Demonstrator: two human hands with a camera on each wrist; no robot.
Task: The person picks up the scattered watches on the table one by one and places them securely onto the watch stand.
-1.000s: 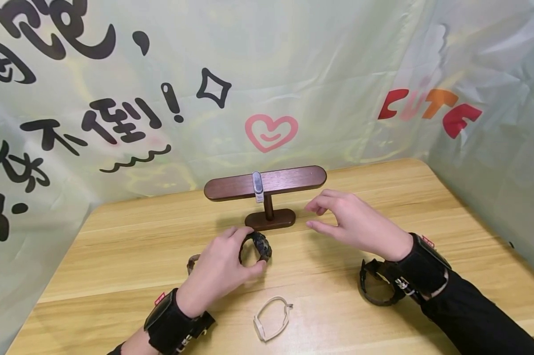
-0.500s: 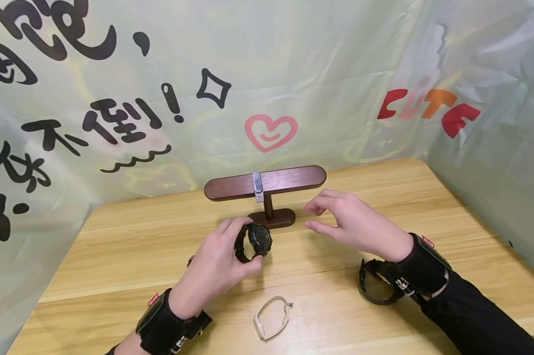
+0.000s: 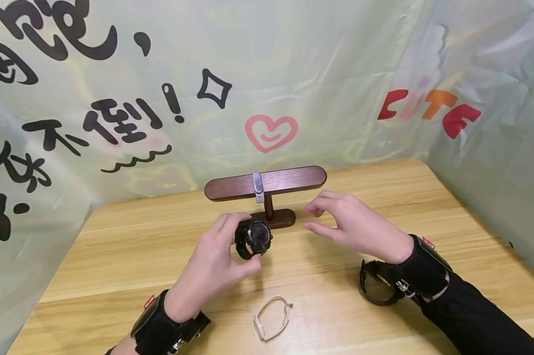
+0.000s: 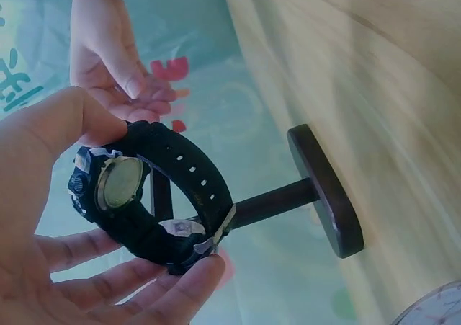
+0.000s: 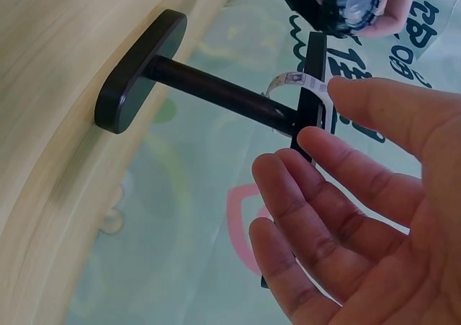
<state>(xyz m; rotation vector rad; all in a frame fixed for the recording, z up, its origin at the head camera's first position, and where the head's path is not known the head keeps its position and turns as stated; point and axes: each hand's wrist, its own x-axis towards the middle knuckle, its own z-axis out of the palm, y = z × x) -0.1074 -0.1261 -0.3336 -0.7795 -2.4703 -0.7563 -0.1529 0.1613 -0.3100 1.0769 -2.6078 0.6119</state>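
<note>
My left hand (image 3: 213, 256) pinches a black wristwatch (image 3: 258, 236) between thumb and fingers, its round face toward the head camera. In the left wrist view the buckled strap (image 4: 194, 170) forms a loop. Right behind it stands a dark wood watch stand (image 3: 298, 178), a T-shaped bar on an oval base. A fitness band (image 3: 258, 183) with a pale strap is looped round the bar. My right hand (image 3: 353, 221) hovers to the right of the stand's base, fingers relaxed and holding nothing; the right wrist view shows its spread fingers (image 5: 288, 202) overlapping the bar.
A cream wristwatch (image 3: 259, 326) lies on the wooden table (image 3: 129, 246) near the front. Beneath my right wrist is another dark watch (image 3: 363, 283), partly covered. Part of a white watch dial (image 4: 436, 309) shows in the left wrist view's corner. A printed cloth (image 3: 338, 74) hangs behind.
My left hand has raised the black watch slightly toward the stand and turned it, so its face now points at the head camera. The right hand has stayed nearly still.
</note>
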